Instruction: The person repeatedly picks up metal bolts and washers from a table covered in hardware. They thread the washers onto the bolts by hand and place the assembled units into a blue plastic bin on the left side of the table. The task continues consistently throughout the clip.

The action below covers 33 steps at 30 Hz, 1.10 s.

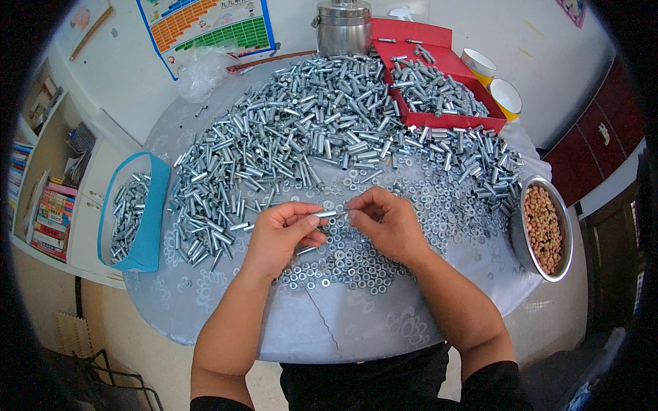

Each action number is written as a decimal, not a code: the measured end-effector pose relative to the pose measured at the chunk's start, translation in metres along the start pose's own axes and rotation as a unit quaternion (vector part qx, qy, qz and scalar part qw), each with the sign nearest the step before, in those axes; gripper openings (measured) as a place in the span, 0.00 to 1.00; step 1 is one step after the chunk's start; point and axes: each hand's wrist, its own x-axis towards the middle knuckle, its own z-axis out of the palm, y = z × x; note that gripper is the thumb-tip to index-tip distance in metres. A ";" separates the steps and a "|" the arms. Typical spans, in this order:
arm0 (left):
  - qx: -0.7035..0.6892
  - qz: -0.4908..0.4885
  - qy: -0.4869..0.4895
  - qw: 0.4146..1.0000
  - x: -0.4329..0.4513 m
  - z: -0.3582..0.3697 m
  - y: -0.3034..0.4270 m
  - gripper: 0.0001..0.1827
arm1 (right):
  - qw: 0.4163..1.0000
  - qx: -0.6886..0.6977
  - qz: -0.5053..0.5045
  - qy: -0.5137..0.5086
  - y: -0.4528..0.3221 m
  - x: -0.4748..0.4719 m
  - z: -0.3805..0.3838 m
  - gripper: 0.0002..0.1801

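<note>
Over the middle of the table, my left hand (288,231) pinches a metal sleeve anchor (326,213) between thumb and fingers, its thin end pointing right. My right hand (385,221) closes thumb and fingertips at that thin end; whether a small washer or nut is between them cannot be told. Beneath and around both hands lie many loose washers and nuts (360,262). A large heap of metal sleeves and bolts (308,113) curves behind them.
A blue box (154,216) of metal parts stands left. At the back right are an open red box (452,122) of bolts, two bowls (506,97) and a steel pot (343,31). A steel bowl (569,241) of nuts or beans sits right. A plastic bag (205,72) lies back left.
</note>
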 end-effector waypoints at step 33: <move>-0.032 0.022 0.057 0.998 0.001 -0.003 -0.002 0.12 | 0.938 -0.274 -0.200 -0.068 0.000 0.000 -0.008 0.10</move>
